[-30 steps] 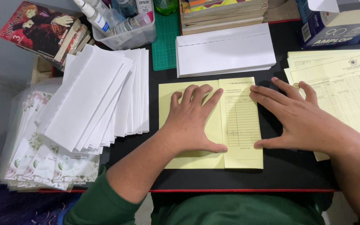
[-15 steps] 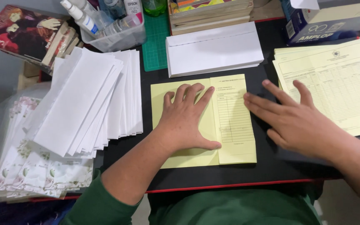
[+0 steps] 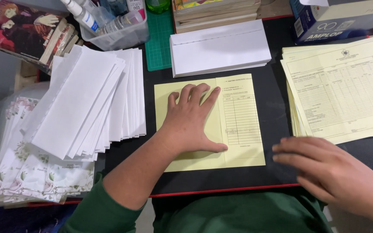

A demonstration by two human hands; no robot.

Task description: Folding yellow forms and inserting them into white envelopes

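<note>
A folded yellow paper form (image 3: 238, 121) lies on the black desk mat (image 3: 273, 108) in front of me. My left hand (image 3: 191, 121) presses flat on its left half, fingers spread, thumb along the fold. My right hand (image 3: 329, 170) hovers off the sheet at the lower right, near the mat's front edge, blurred, fingers extended and holding nothing. A stack of unfolded yellow forms (image 3: 342, 86) lies to the right. A pile of white envelopes (image 3: 219, 47) sits just beyond the folded form.
Fanned white envelopes (image 3: 91, 99) cover the left side, with floral-printed sleeves (image 3: 26, 168) below them. A clear bin of bottles (image 3: 113, 26), a green cutting mat (image 3: 158, 39), books (image 3: 214, 8), a comic book (image 3: 22, 30) and a blue box (image 3: 342, 19) line the back.
My right hand has lifted off the folded form and drawn back to the lower right. My left hand stays pressed on the sheet.
</note>
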